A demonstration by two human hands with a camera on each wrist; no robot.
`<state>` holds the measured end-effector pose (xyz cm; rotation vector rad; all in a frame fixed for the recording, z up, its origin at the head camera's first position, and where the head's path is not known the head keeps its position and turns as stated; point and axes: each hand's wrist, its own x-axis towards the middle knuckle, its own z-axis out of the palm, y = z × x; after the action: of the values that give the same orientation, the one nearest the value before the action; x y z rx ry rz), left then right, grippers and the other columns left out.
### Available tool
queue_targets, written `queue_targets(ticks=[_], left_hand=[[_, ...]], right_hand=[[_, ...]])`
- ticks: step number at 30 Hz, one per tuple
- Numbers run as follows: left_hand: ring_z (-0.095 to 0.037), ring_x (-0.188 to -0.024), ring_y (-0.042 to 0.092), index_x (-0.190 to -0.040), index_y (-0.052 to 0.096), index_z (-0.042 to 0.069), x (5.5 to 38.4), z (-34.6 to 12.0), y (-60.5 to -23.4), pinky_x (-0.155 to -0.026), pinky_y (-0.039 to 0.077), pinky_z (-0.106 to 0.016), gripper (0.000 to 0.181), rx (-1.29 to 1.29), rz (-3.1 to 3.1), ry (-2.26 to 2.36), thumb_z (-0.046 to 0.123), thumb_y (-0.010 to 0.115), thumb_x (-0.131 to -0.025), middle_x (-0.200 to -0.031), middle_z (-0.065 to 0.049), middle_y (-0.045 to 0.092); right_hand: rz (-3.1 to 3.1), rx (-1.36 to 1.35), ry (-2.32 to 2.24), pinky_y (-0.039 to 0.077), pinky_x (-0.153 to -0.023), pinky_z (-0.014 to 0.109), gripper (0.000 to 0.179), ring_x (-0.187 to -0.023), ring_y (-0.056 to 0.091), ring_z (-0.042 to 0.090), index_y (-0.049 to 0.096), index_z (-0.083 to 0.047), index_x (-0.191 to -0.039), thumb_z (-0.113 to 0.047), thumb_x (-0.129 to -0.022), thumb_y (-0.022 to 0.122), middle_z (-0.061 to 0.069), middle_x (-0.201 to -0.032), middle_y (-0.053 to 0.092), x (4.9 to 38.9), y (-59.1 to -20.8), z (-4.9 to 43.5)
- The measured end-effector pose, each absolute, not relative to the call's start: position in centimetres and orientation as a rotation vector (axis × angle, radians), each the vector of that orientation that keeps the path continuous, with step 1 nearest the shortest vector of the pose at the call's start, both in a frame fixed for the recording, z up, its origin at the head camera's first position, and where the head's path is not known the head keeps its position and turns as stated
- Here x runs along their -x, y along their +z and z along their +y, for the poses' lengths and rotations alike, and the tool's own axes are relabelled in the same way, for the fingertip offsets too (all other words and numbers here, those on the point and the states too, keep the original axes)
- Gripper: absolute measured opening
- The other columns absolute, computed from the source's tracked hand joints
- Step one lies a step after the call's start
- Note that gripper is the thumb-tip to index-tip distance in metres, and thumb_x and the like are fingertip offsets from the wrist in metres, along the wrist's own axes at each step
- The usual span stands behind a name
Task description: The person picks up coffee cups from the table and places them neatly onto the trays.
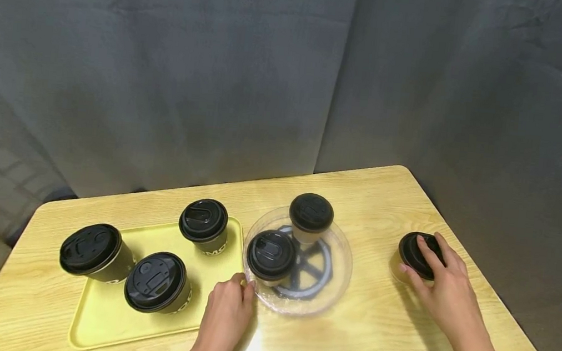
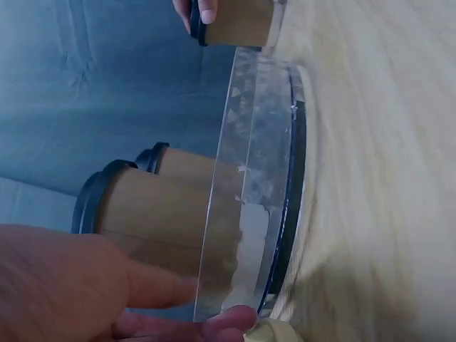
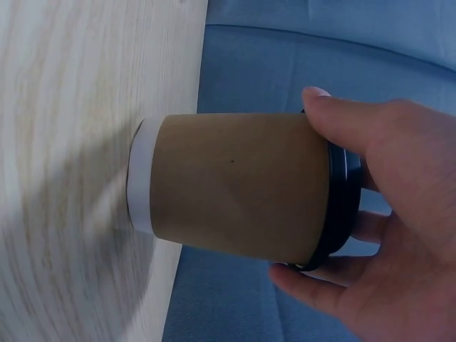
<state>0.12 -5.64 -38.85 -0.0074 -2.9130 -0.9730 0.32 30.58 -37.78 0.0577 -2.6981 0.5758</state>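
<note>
My right hand (image 1: 451,293) grips a paper coffee cup (image 3: 235,185) by its black lid (image 1: 411,251), thumb on one side and fingers on the other. This cup stands upright on the wooden table, brown sleeve above a white base. My left hand (image 1: 230,307) pinches the near-left rim of a clear round tray (image 1: 339,284), which has a dark wheel-like pattern below its floor. Inside that tray stand two lidded coffee cups, a nearer cup (image 1: 271,255) and a farther cup (image 1: 310,214). In the left wrist view, the tray's transparent wall (image 2: 260,135) passes between thumb and finger.
Left of the round tray lies a yellow rectangular tray (image 1: 112,325), its right edge close by. It bears three lidded cups: a left cup (image 1: 96,251), a front cup (image 1: 158,284) and a back cup (image 1: 204,227). Grey curtains (image 1: 209,80) hang behind the wooden table (image 1: 357,338).
</note>
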Motion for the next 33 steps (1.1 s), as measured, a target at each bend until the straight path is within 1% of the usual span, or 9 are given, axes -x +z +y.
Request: queue_targets(ticks=[6,10,13,16,20,23,28,30,33], left_hand=[[-0.039,-0.074,0.071,-0.101,0.07,-0.006,2.0,-5.8,-39.2,-0.061,0.056,-0.046,0.018,0.009,-2.84,-0.903,0.005,0.062,-0.09,-0.087,-0.023,0.073],[-0.041,-0.075,0.07,-0.096,0.072,-0.003,3.4,-6.0,-39.4,-0.064,0.054,-0.05,0.013,0.023,-2.793,-0.886,0.005,0.065,-0.089,-0.084,-0.02,0.073],[-0.039,-0.077,0.07,-0.1,0.072,-0.003,3.8,-6.2,-39.4,-0.066,0.055,-0.049,0.015,0.038,-2.804,-0.891,0.005,0.066,-0.089,-0.085,-0.018,0.074],[-0.037,-0.081,0.071,-0.108,0.07,-0.003,3.5,-6.4,-39.4,-0.068,0.056,-0.047,0.021,0.073,-2.837,-0.921,0.005,0.064,-0.09,-0.088,-0.015,0.074],[-0.036,-0.08,0.071,-0.109,0.069,-0.002,3.2,-6.5,-39.5,-0.065,0.055,-0.046,0.02,0.123,-2.83,-0.944,0.005,0.062,-0.091,-0.087,-0.014,0.074],[-0.037,-0.077,0.07,-0.104,0.069,0.0,3.3,-6.6,-39.6,-0.061,0.054,-0.046,0.015,0.134,-2.805,-0.919,0.004,0.062,-0.091,-0.082,-0.016,0.072],[-0.038,-0.075,0.07,-0.093,0.067,0.002,3.5,-6.5,-39.9,-0.057,0.052,-0.047,0.005,0.133,-2.807,-0.902,0.003,0.063,-0.09,-0.076,-0.018,0.07],[-0.038,-0.075,0.07,-0.093,0.067,0.003,3.6,-6.3,-40.1,-0.058,0.052,-0.047,0.004,0.146,-2.81,-0.902,0.003,0.063,-0.09,-0.076,-0.019,0.07],[-0.038,-0.077,0.07,-0.095,0.068,0.003,3.7,-6.0,-40.3,-0.06,0.052,-0.047,0.006,0.166,-2.803,-0.888,0.003,0.064,-0.09,-0.078,-0.019,0.071]], right_hand=[[-2.711,-0.051,0.573,0.035,-0.083,0.077,0.07,-0.126,0.035,0.062,0.043,-0.01,-0.147,-0.03,-0.087,0.073,0.031,-0.152,0.031,-0.4,-37.7,30.7],[-2.646,-0.08,0.526,0.037,-0.082,0.075,0.072,-0.119,0.04,0.062,0.051,-0.006,-0.141,-0.017,-0.077,0.081,0.033,-0.146,0.039,-0.2,-37.9,31.0],[-2.585,-0.093,0.486,0.04,-0.08,0.073,0.069,-0.113,0.045,0.061,0.057,-0.004,-0.135,-0.01,-0.071,0.083,0.035,-0.139,0.045,0.0,-38.0,30.9],[-2.475,-0.105,0.482,0.042,-0.079,0.07,0.056,-0.11,0.048,0.059,0.062,-0.005,-0.129,-0.037,-0.085,0.074,0.033,-0.135,0.05,-0.4,-37.2,29.9],[-2.267,-0.222,0.54,0.047,-0.104,0.039,0.068,-0.108,0.055,0.05,0.069,-0.007,-0.121,-0.065,-0.089,0.053,0.028,-0.13,0.058,-1.6,-34.3,26.4],[-2.204,-0.409,0.59,0.031,-0.112,0.013,0.063,-0.109,0.058,0.04,0.069,-0.008,-0.121,-0.06,-0.089,0.057,0.023,-0.13,0.061,-2.4,-32.7,22.7],[-2.349,-0.633,0.615,0.054,-0.095,0.037,0.058,-0.119,0.058,0.031,0.063,-0.009,-0.127,-0.052,-0.089,0.062,0.017,-0.14,0.055,-2.6,-34.2,18.1],[-2.425,-0.641,0.607,0.057,-0.085,0.049,0.058,-0.122,0.057,0.032,0.062,-0.01,-0.128,-0.048,-0.086,0.069,0.015,-0.143,0.052,-2.4,-35.4,17.3],[-2.481,-0.634,0.592,0.057,-0.084,0.052,0.061,-0.123,0.056,0.034,0.062,-0.011,-0.128,-0.04,-0.077,0.079,0.014,-0.145,0.051,-2.0,-36.8,16.7]])
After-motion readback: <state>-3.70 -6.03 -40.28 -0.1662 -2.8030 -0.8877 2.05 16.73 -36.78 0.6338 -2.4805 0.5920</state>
